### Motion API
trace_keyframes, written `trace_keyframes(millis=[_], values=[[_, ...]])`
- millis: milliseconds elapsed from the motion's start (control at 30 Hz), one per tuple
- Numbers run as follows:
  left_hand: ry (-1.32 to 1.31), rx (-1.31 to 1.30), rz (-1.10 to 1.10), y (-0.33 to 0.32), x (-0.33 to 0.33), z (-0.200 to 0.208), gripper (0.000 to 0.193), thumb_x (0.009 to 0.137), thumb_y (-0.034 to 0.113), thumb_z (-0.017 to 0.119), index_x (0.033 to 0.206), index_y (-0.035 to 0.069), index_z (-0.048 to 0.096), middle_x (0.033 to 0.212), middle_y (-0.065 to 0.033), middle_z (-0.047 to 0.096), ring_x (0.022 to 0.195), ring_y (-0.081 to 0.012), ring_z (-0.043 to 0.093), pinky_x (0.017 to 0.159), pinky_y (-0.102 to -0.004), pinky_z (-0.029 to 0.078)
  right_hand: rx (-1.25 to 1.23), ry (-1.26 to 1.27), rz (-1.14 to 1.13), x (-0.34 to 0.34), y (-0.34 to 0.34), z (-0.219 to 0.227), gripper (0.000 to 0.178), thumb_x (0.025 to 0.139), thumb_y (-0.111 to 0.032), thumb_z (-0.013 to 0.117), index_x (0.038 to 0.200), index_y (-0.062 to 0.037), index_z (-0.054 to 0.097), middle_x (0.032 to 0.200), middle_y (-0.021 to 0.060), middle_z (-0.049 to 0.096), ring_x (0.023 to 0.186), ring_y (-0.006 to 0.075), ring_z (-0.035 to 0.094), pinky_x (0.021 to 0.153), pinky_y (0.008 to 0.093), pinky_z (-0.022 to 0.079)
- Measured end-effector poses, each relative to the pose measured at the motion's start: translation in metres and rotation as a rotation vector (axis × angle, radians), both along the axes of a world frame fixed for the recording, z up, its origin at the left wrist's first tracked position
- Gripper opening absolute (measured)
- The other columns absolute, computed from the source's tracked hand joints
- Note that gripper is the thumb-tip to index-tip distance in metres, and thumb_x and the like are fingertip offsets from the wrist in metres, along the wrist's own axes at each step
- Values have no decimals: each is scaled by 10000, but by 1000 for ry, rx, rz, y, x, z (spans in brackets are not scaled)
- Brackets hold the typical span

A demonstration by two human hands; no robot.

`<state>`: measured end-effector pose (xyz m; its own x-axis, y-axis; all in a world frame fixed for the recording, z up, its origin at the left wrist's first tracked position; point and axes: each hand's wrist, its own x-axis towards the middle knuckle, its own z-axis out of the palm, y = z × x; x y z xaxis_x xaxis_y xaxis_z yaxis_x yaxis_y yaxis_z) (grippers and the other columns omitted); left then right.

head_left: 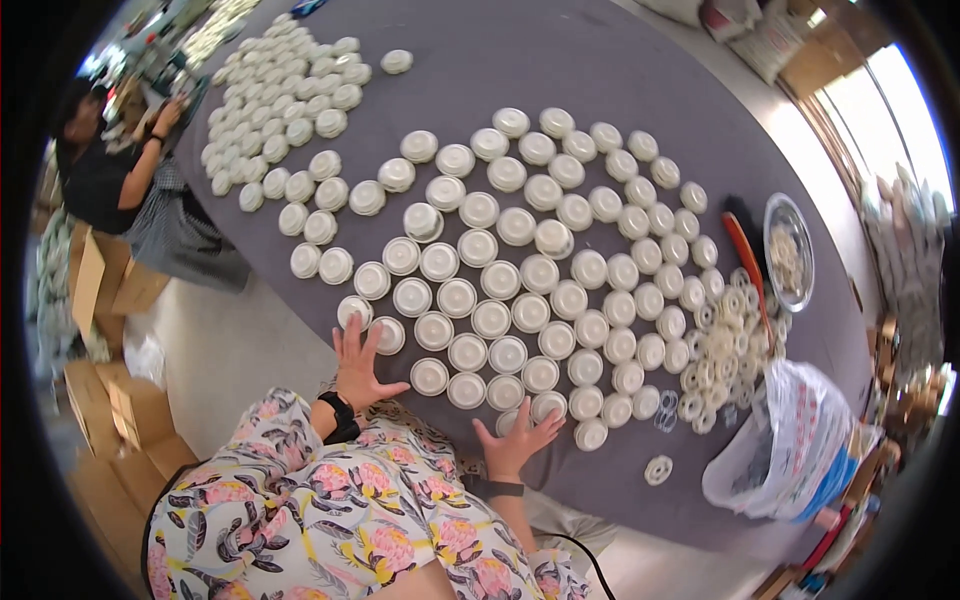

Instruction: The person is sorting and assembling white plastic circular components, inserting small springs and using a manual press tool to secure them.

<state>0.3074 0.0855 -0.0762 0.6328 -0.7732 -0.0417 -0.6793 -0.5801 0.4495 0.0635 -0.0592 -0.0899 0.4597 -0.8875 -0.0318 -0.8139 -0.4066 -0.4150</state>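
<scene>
Many white round plastic caps (491, 319) lie in staggered rows across the grey-covered table (560, 55); some look stacked. My left hand (362, 368) is open at the table's front edge, fingers spread. Its fingertips reach a white cap (388, 336) and another just beyond it. Further right, my right hand (512, 445) is also open with fingers apart. Its fingers touch or lie just in front of two caps at the near edge, one of them the cap (548, 404); part of the other is hidden by the fingers. Neither hand grips anything.
Loose white rings (712, 370) lie heaped at the right, below a metal bowl (811, 262) and a red-handled tool (742, 245). A plastic bag (775, 450) sits at the near right. Across the left side, another person (120, 165) works near cardboard boxes (125, 410).
</scene>
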Motion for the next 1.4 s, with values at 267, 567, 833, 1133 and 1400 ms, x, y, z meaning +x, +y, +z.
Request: trace_keyframes(millis=[267,567,833,1133,1400], values=[[-27,-29,264,-9,-14,-16,1191,500,633,754,1429,128,206,1471,-251,44,1360,-448,22,1044,-631,37,25,50,189,45,-21,7,963,522,-594,773,1327,-180,445,1433,300,107,1292,580,40,974,688,173],[-21,-72,255,-25,46,-16,1132,502,630,767,1398,125,293,1469,-240,74,1362,-439,36,1048,-629,37,72,181,243,118,-41,22,1018,526,-510,807,1370,-142,372,1450,278,97,1314,548,18,1002,663,156],[-113,-97,266,0,103,9,1106,535,643,739,1399,123,284,1451,-255,116,1356,-430,75,1044,-629,35,23,169,318,170,-54,15,1023,517,-595,769,1354,-140,397,1444,287,123,1303,569,46,962,698,182],[28,-20,573,29,173,-11,1251,475,653,760,1438,122,162,1459,-297,-2,1348,-479,10,1037,-635,53,46,244,300,250,-40,22,1059,525,-563,787,1383,-136,338,1434,319,100,1296,576,40,997,670,154],[13,-40,615,26,239,-18,1241,470,650,764,1436,130,184,1461,-287,-2,1349,-476,-27,1038,-637,32,-70,172,346,339,-56,4,1034,514,-621,765,1358,-155,393,1432,306,120,1283,594,65,949,710,198]])
